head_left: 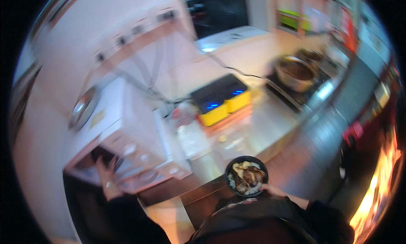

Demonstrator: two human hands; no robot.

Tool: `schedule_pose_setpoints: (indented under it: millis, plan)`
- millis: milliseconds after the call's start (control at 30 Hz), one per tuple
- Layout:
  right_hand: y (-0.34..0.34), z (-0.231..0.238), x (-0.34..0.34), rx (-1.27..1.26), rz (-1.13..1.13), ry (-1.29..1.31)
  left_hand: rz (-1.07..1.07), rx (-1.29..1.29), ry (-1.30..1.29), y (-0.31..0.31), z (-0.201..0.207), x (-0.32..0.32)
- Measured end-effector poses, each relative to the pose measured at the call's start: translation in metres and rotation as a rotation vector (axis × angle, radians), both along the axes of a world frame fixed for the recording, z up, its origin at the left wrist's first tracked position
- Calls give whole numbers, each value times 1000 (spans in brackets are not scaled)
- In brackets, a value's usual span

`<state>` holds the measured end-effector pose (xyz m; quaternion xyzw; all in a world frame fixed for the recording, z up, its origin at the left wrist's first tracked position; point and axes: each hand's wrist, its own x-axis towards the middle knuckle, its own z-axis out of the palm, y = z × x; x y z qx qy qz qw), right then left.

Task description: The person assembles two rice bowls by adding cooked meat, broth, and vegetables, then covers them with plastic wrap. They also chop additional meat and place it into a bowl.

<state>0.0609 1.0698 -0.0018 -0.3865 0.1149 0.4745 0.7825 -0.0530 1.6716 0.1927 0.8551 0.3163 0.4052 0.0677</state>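
Observation:
A round black bowl [229, 184] of white rice topped with brown sauced pieces and pale yellow chunks is near my body. My right hand [274, 190] grips its right rim. At the left stands a white microwave oven [139, 110] with its dark door [78, 201] swung out. My left hand [106, 173] reaches into its opening with fingers apart. Just beyond those fingers is something dark [100, 152], too blurred to name. Whether my fingertips touch it does not show.
A black-and-yellow appliance [220, 98] with blue lit displays stands on the steel counter. Plastic bags [190, 136] lie beside it. Farther right, a metal pot [296, 74] sits on a cooktop. A round metal lid [84, 106] rests on the microwave. Bright orange flame-like light [374, 189] glows at far right.

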Motion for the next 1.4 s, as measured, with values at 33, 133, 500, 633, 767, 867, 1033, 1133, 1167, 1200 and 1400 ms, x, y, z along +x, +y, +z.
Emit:
schedule_pose_setpoints:
  millis: [33, 133, 500, 633, 767, 867, 1033, 1133, 1167, 1200, 1400]
  plan:
    - [-8, 2, 6, -108, 11, 52, -14, -26, -61, -3, -16, -14]
    - [-28, 2, 6, -55, -11, 83, -171, -502, -367, -7, -35, -7]
    - [-124, -25, 48, -60, 9, -90, -313, -968, -1027, -220, -39, -16]
    - [-204, 4, 83, -178, 13, -77, -544, -1383, -1172, -333, -71, -5]
    - [-280, 5, 113, -136, -69, -63, -641, -1903, -996, -455, -108, 56]
    - [-327, -9, 115, -22, -176, -114, -749, -2173, -695, -532, -121, 132]
    - [-392, -28, 141, -81, -338, -131, -813, -2161, -80, -647, -122, 243]
    - [-433, -27, 168, -57, -482, -119, -849, -2135, 161, -702, -120, 307]
    - [-446, -23, 178, -63, -537, -103, -895, -2131, 240, -718, -120, 330]
    - [-456, -19, 187, -8, -590, -94, -915, -2116, 314, -734, -120, 355]
    - [-523, 24, 274, 56, -873, -117, -1153, -2054, 535, -830, -108, 489]
